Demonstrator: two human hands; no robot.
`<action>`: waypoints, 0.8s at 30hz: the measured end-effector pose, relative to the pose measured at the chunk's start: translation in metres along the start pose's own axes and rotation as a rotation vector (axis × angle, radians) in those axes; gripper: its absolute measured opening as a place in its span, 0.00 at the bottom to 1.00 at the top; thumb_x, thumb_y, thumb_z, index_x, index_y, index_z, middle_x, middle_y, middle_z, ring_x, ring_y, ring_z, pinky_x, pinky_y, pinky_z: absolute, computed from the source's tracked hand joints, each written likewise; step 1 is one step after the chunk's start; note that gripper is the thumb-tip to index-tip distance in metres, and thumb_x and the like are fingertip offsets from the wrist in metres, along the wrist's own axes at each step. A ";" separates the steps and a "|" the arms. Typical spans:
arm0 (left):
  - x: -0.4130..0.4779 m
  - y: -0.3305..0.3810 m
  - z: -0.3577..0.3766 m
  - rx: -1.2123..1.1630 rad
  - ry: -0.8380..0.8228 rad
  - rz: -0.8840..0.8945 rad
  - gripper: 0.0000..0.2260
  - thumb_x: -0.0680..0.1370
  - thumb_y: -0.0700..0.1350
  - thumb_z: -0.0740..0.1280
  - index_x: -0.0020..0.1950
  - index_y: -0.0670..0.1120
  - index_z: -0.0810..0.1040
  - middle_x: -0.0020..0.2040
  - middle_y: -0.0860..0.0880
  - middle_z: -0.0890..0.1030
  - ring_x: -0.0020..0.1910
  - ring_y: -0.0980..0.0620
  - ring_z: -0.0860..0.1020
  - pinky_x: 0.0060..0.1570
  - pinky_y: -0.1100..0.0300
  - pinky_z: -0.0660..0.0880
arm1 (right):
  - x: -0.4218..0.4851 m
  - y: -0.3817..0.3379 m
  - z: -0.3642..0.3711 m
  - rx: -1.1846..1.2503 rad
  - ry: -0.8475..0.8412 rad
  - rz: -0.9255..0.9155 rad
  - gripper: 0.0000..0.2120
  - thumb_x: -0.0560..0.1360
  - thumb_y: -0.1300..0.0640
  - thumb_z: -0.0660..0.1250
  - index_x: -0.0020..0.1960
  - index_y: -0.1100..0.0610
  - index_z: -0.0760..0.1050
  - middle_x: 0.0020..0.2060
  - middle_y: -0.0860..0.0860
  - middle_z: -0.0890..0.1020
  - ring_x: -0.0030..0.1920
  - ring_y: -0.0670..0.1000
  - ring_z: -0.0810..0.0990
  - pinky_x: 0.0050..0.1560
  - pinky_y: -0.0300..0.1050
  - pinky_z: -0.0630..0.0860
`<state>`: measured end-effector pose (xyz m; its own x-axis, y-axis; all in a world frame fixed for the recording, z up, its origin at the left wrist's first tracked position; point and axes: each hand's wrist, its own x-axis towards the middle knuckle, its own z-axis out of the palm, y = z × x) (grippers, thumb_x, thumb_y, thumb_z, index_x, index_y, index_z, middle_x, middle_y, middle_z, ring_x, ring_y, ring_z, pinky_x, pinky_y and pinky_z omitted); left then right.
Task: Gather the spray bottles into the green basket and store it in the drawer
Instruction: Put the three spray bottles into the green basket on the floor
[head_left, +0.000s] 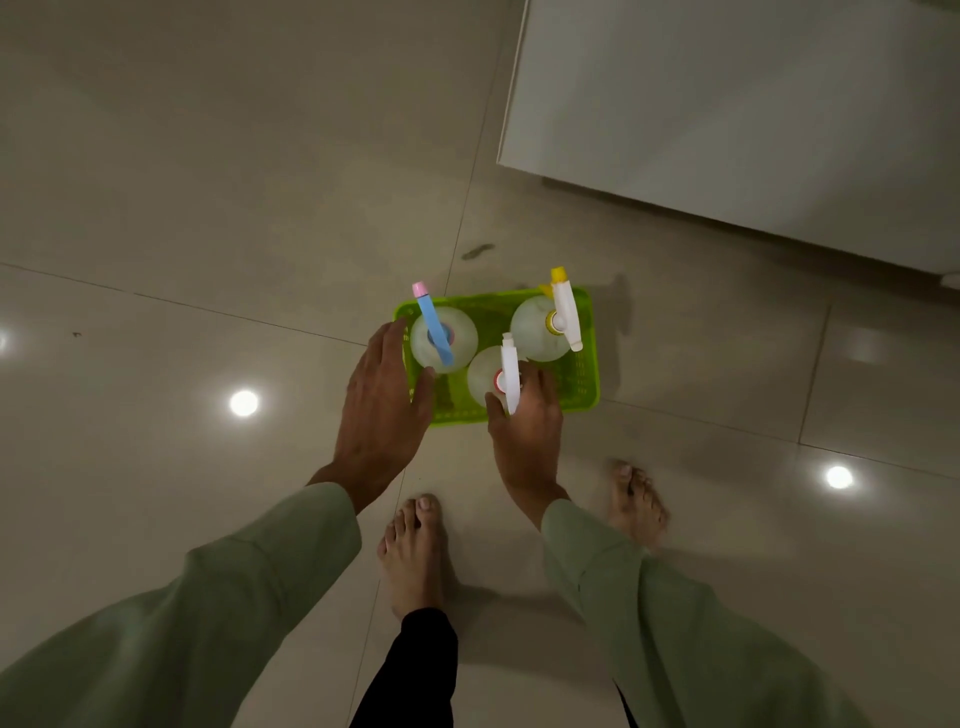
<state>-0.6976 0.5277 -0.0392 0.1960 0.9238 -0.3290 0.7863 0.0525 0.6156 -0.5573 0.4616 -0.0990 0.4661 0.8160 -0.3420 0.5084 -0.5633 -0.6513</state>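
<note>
Three bottles stand upright in the basket (582, 379) on the floor (208, 208), just ahead of the person's bare feet: one with a blue trigger (441, 340) at 9 o'clock, one with a yellow cap (543, 330) at 2 o'clock, one with a white trigger (491, 376) at 6 o'clock. All sprayer heads run roughly 12 to 6, nozzles toward 12. The basket's long axis runs 9 to 3. The left hand (382, 410) lies open, fingers spread over the basket's 9 o'clock rim, likely to steady or lift it. The right hand (527, 431) has its grip closed round the white-trigger bottle, probably seating it. A white cabinet (727, 104) stands at 1 o'clock; no drawer shows.
</note>
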 end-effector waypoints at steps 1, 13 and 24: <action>0.000 0.000 -0.001 0.005 -0.008 -0.010 0.25 0.80 0.43 0.64 0.76 0.43 0.61 0.73 0.44 0.70 0.70 0.46 0.70 0.66 0.61 0.63 | -0.001 0.001 -0.003 0.012 -0.038 0.011 0.21 0.72 0.64 0.74 0.63 0.63 0.75 0.56 0.58 0.78 0.57 0.60 0.78 0.55 0.50 0.74; -0.014 0.022 -0.018 -0.003 0.009 -0.087 0.25 0.81 0.46 0.62 0.77 0.43 0.60 0.75 0.43 0.67 0.72 0.44 0.68 0.68 0.54 0.65 | -0.013 -0.002 -0.072 0.147 -0.030 -0.146 0.27 0.72 0.58 0.71 0.70 0.60 0.71 0.60 0.54 0.78 0.54 0.54 0.80 0.52 0.54 0.80; 0.031 0.044 0.016 0.062 0.084 -0.296 0.20 0.81 0.53 0.61 0.67 0.42 0.71 0.49 0.40 0.82 0.46 0.40 0.79 0.43 0.51 0.74 | 0.065 -0.027 -0.080 -0.408 -0.001 -0.145 0.21 0.79 0.47 0.66 0.65 0.59 0.73 0.50 0.59 0.84 0.50 0.63 0.81 0.46 0.53 0.74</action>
<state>-0.6475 0.5525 -0.0343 -0.0933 0.9001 -0.4256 0.8370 0.3024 0.4561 -0.4825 0.5190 -0.0493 0.3682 0.8906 -0.2669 0.8132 -0.4477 -0.3719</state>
